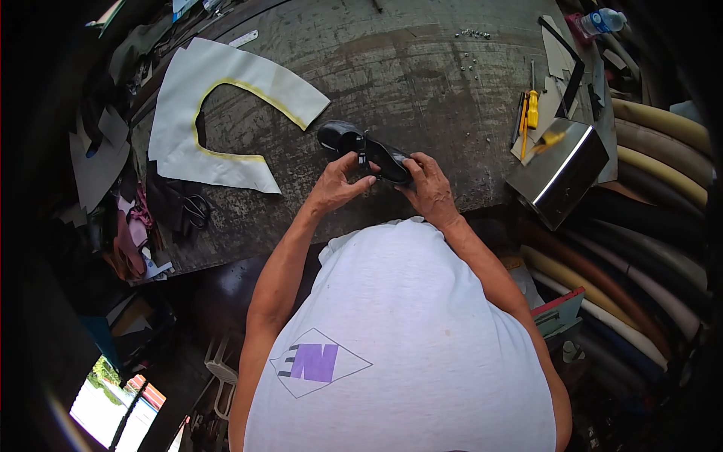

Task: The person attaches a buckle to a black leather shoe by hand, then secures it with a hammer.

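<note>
The person holds a black shoe (380, 157) in both hands just above the near edge of the table (407, 75). The shoe's long axis runs on a slant. One rounded end points away and to the person's left, and the other end comes back toward the body on the right.

The right hand (431, 190) is at the shoe's near end, with its fingers (416, 162) curled closed over that end in a firm grip. The left hand (337, 187) reaches the shoe at its middle, where a small strap or buckle piece stands up. Its thumb and fingertips are pinched together on that piece. The far end of the shoe sticks out beyond the left hand with nothing holding it, so the left hand is the nearer one to the free end. Whether the shoe's underside touches the table cannot be told.

Left of the shoe, near its far end, lies a white cut sheet (177, 113) with a yellow-edged curve. Further left and nearer the table's edge is a pair of scissors (197, 211). Right of the shoe stands a metal box (561, 172), with a yellow screwdriver (532, 109) just beyond it. Well beyond the shoe, some small studs (473, 34) are scattered on the table. Far to the right of the shoe are stacked rolls of material (663, 162).
</note>
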A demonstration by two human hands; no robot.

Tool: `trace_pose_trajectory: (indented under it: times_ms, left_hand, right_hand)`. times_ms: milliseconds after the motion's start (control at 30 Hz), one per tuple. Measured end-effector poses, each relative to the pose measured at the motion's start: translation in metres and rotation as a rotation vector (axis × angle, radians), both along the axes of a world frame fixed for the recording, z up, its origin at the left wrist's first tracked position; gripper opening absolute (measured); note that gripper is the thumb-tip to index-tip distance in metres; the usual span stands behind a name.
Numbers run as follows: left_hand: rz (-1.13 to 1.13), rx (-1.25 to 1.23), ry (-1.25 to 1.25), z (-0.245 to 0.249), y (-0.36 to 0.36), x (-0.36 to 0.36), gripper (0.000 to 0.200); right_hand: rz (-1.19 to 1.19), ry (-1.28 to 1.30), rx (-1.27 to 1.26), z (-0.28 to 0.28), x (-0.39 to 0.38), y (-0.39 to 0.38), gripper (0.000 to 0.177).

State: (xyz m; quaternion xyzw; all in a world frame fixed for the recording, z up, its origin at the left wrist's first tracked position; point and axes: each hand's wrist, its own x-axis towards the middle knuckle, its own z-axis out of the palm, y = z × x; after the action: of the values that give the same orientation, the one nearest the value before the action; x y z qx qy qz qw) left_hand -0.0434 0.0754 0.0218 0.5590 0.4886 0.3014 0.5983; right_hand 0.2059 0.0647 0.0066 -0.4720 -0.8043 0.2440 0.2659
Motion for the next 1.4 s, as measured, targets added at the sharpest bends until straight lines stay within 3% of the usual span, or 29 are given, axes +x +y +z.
trace_pose_trajectory:
  times_ms: [100, 167, 367, 567, 667, 767, 1067, 1400]
  left_hand:
    - [0.08, -0.133, 0.085, 0.009, 0.001, 0.007, 0.026]
    - [0.183, -0.081, 0.194, -0.009, -0.006, 0.009, 0.029]
    - [0.324, -0.023, 0.392, 0.014, 0.008, 0.04, 0.041]
    - [0.319, 0.362, 0.577, 0.013, 0.009, 0.051, 0.048]
    - [0.343, 0.454, 0.662, 0.024, 0.008, 0.061, 0.042]
    - [0.268, 0.528, 0.727, 0.029, 0.012, 0.068, 0.034]
    - [0.185, 0.546, 0.762, 0.022, 0.026, 0.062, 0.029]
    - [0.129, 0.469, 0.709, 0.017, 0.035, 0.053, 0.028]
  right_hand:
    - [0.025, 0.014, -0.032, 0.003, 0.001, 0.0, 0.068]
    - [0.041, 0.033, -0.082, 0.003, 0.004, 0.0, 0.068]
    - [0.034, 0.149, -0.242, 0.025, 0.034, 0.02, 0.058]
    - [-0.531, -0.001, -0.305, -0.017, 0.103, 0.025, 0.025]
    - [-0.65, -0.017, -0.096, -0.036, 0.118, 0.042, 0.02]
    - [-0.728, 0.046, -0.112, -0.042, 0.119, 0.059, 0.018]
    - [-0.634, -0.155, -0.024, -0.054, 0.127, 0.076, 0.01]
    - [-0.519, 0.009, -0.025, -0.063, 0.094, 0.159, 0.018]
